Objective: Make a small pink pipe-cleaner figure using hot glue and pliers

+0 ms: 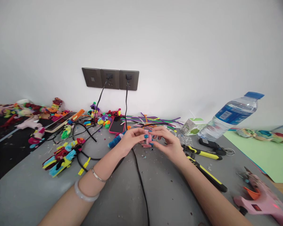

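Note:
Between my two hands is a small pink fuzzy piece (146,145), which looks like bent pipe cleaner. My left hand (133,139) pinches it from the left, thumb and fingers pressed together. From the right, my right hand (166,142) grips the same piece with thumb and fingertips, which have blue nails. Part of the piece is hidden behind the fingers. A blue fuzzy piece (113,142) lies just left of my left hand. Behind the hands lie loose pipe cleaners (160,120) in several colours. Yellow-and-black pliers (206,153) rest right of my right hand.
A pink glue gun (261,204) sits at the right front. A water bottle (230,116), a drink carton (192,126) and green paper (264,153) stand or lie at right. Finished pipe-cleaner figures (61,155), a phone (117,125) and black cables (139,175) are at left and centre.

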Available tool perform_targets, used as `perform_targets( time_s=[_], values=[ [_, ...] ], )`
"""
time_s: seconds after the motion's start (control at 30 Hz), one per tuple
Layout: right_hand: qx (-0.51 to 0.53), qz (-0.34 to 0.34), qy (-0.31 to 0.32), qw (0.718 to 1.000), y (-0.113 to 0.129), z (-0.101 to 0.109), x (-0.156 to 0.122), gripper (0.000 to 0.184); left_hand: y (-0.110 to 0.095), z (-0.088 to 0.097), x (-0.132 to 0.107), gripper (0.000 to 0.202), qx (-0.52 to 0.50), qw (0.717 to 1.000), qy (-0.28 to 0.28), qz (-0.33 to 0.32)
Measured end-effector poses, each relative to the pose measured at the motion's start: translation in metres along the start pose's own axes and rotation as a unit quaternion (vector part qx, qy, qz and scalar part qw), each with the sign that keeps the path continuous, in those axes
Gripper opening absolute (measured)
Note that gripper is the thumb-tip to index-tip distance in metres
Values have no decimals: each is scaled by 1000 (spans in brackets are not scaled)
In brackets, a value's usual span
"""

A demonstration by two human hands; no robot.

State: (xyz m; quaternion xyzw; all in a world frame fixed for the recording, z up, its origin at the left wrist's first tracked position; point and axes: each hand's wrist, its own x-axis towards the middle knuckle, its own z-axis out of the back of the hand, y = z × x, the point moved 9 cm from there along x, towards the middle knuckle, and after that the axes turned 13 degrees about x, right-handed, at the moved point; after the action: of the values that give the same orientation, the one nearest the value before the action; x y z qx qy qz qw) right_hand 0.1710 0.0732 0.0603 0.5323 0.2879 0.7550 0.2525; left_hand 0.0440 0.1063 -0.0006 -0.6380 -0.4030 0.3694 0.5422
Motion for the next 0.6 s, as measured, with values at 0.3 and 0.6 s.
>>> perform_targets(
  time_s=[0.3, 0.6],
  values=[
    [41, -44, -44, 997, -4, 9, 2, 27, -3, -1, 2, 33, 13, 1000, -14, 4],
    [206, -189, -39, 959, -28, -4, -3, 27, -9, -15, -2, 30, 12, 997, 54, -45]
  ],
)
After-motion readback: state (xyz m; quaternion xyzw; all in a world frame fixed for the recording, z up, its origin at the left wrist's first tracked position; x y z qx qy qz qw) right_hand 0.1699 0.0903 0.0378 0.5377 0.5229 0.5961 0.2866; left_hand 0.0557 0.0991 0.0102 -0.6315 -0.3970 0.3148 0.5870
